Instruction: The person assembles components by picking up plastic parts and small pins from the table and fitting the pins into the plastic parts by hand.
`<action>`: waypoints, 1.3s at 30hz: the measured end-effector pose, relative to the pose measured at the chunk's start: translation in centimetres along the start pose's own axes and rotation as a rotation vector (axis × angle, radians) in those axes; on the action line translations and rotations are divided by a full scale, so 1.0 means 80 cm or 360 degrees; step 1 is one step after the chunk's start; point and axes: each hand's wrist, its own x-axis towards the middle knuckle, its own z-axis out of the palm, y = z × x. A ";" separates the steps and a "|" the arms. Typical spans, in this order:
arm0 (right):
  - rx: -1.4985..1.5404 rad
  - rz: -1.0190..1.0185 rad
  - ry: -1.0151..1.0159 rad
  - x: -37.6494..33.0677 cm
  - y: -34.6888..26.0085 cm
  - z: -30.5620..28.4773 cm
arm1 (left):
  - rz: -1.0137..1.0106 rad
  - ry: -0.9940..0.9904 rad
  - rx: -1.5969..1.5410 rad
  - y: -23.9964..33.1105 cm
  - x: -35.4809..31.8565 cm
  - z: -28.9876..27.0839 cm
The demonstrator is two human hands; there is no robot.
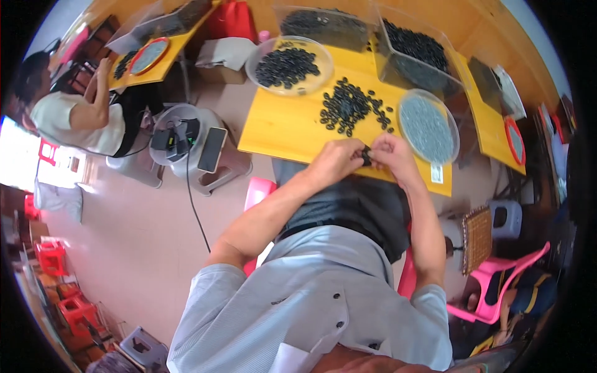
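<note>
The yellow desk (pixel 273 118) carries loose black pieces (pixel 346 105). At its near edge, the left hand (pixel 339 160) and right hand (pixel 394 156) pinch a black part (pixel 366 156) in a narrow grip; uneven finger pressure could drop it lapward.

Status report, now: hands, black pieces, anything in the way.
Left hand and right hand close together, holding a small black piece. Loose black pieces heaped on yellow table beyond. Nothing seen blocking either hand.
</note>
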 end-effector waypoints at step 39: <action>-0.1960 -0.0847 0.0428 0.131 0.001 -0.038 | -0.0002 -0.0120 0.0276 0.002 -0.004 0.009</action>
